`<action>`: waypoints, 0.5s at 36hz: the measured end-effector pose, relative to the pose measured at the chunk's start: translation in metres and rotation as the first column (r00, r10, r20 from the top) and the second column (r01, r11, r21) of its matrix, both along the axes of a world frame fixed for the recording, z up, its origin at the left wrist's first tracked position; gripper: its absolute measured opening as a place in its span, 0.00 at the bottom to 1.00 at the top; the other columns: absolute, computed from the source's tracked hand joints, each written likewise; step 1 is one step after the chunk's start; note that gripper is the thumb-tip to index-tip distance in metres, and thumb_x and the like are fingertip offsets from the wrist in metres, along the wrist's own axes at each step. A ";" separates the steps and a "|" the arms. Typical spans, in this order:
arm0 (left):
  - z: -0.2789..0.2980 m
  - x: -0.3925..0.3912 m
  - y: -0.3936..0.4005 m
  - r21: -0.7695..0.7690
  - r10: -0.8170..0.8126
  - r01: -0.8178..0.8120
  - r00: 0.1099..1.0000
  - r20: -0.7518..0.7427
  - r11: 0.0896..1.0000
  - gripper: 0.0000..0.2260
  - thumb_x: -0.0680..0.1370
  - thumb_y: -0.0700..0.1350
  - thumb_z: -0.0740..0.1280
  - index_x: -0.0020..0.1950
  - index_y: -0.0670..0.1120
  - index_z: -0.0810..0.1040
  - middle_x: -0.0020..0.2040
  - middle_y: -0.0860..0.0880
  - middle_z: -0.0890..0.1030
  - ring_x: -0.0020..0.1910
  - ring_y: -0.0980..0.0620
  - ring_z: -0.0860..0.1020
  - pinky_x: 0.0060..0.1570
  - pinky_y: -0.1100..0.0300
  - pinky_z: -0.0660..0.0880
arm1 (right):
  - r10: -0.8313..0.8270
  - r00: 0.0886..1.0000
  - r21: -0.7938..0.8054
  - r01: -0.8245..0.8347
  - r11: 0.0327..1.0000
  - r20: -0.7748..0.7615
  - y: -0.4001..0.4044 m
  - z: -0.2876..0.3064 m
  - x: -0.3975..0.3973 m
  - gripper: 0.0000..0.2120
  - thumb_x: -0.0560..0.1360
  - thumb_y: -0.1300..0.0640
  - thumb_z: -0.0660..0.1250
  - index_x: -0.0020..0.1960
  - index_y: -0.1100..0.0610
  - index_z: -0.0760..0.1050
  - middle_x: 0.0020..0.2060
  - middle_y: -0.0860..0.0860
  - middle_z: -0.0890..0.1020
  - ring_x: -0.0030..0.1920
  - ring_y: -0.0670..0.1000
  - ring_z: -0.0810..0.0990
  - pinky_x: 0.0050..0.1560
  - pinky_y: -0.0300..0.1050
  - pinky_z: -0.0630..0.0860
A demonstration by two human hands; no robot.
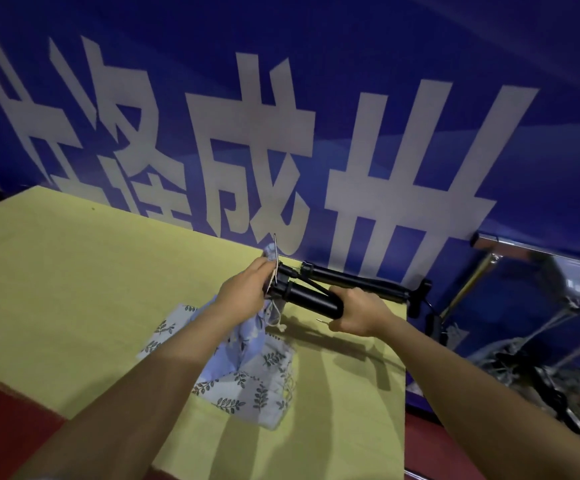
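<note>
A black folded tripod-like tool (316, 296) with parallel tubes is held above a yellow table (73, 289). My right hand (357, 313) grips the thick tube near its middle. My left hand (247, 292) grips the mouth of a light blue drawstring pouch (247, 379) printed with leaves, holding it at the tool's left end. The pouch's body hangs down and lies crumpled on the table. A pale cord (276, 317) dangles from the pouch's mouth below my left hand.
A big blue banner (316, 116) with white characters stands right behind the table. Beyond the table's right edge are metal stands and dark gear (524, 341) on the floor. A red surface (4, 417) lies at the lower left.
</note>
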State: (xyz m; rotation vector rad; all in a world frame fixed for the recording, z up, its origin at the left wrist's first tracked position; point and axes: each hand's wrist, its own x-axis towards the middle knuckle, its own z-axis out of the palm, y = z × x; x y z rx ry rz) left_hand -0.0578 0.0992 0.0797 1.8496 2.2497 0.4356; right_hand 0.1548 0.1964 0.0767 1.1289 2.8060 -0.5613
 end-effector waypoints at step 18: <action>0.023 0.017 -0.003 -0.098 -0.082 0.051 0.935 -0.344 0.994 0.38 0.73 0.31 0.59 0.74 0.62 0.52 0.68 0.43 0.61 0.36 0.46 0.71 0.31 0.56 0.66 | -0.044 0.998 0.095 0.040 0.995 0.037 0.003 -0.003 -0.011 0.28 0.68 0.50 0.72 0.62 0.53 0.61 0.50 0.51 0.77 0.45 0.52 0.76 0.37 0.42 0.70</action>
